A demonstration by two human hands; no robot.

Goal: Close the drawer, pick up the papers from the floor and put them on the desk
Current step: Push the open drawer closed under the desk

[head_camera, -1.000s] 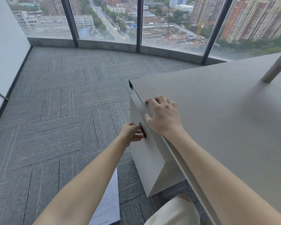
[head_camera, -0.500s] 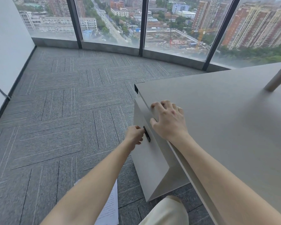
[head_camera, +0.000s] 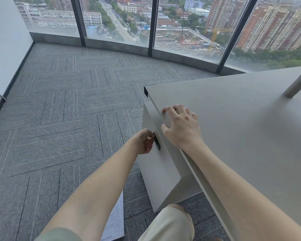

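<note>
Pinching something small and metallic at the black oval lock plate (head_camera: 157, 141), my left hand (head_camera: 145, 143) was curled against the front of the pale grey drawer unit (head_camera: 159, 164); whether that bit of metal was a key I could not tell. My right hand (head_camera: 180, 126) lay spread and flat on the near edge of the light grey table (head_camera: 241, 129), fingers (head_camera: 167, 109) draped over its lip, holding nothing and bracing me. From above, the drawer front looked nearly flush with the unit beneath the tabletop, so I judged the closing step was about finished. The white printed papers (head_camera: 116, 221) lay on the grey patterned carpet floor (head_camera: 59, 119), low in my view, mostly hidden behind my left forearm and just beside my knee in cream trousers (head_camera: 169, 225); how many sheets there were I could not tell. I judged they would be light, thin and floppy, lying flat against rough carpet with no raised edge to catch. The sensible hold would be at a corner or the free long edge, sliding fingertips under to lift it, then pinching the stack firmly so the sheets would not fan apart or crease on the way up to the table.
</note>
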